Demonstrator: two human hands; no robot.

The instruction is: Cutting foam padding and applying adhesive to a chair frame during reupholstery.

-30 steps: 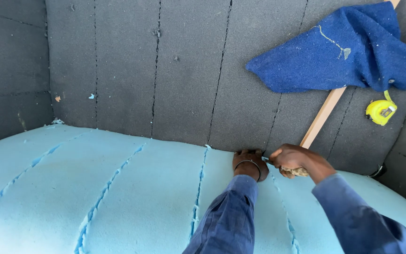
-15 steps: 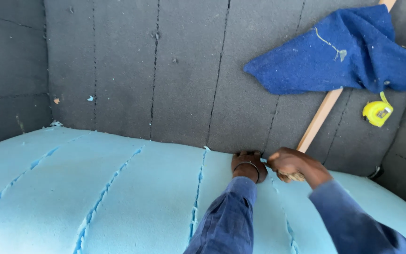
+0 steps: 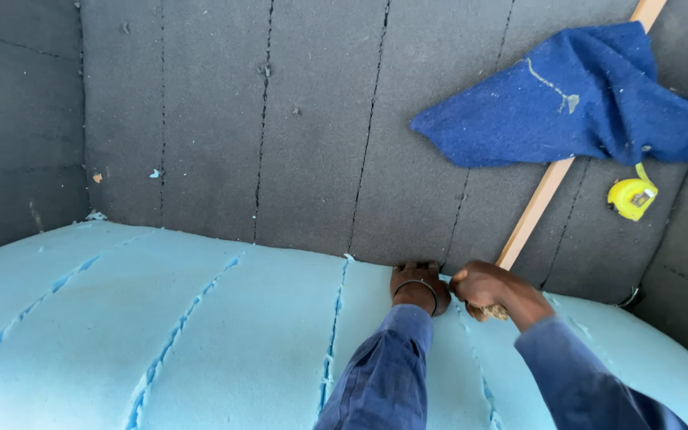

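Head view: the left hand (image 3: 417, 285) is pressed knuckles-up into the light blue foam cushion (image 3: 201, 334), fingers tucked at its back edge. Beside it, the right hand (image 3: 483, 288) is closed on something unidentifiable. Since a second ago, both are unmoved. Beyond: wooden strip (image 3: 539, 199), blue cloth (image 3: 583, 103), yellow tape measure (image 3: 632, 197).

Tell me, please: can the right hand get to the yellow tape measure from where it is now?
Probably yes. The right hand rests at the edge of the blue foam, and only bare grey foam lies between it and the yellow tape measure. It already grips something, though.
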